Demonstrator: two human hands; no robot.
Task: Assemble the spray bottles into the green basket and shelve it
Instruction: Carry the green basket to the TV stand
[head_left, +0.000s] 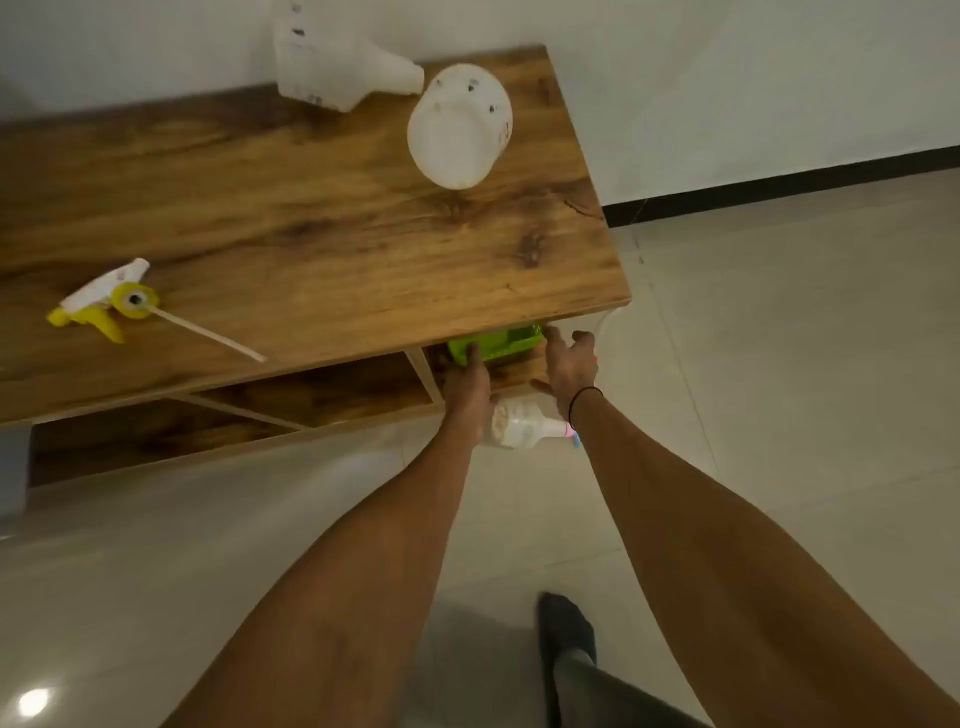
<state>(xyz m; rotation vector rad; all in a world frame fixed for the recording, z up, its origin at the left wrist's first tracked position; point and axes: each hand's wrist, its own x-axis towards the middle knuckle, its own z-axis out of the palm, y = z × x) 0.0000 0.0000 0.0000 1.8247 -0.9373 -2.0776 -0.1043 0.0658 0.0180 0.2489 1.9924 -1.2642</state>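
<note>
The green basket (496, 345) sits on the lower shelf (514, 376), mostly hidden under the wooden tabletop (311, 218). My left hand (470, 387) grips its left end. At its right end my right hand (569, 364) presses against it with fingers and thumb spread around the corner. A white spray bottle (522, 427) with a pink and blue tip lies on its side just below my wrists, in front of the shelf. Two white bottles without heads lie on the tabletop, one at the back (332, 57) and one beside it (460, 127). A yellow and white trigger head (106, 301) with its tube lies at the left.
The shelf unit has open compartments (322, 387) under the top, split by a thin divider (423, 371). A white wall and black skirting (779, 184) run behind. The floor is pale tile. My foot in a dark sock (566, 629) stands below. A grey object (13, 470) is at the left edge.
</note>
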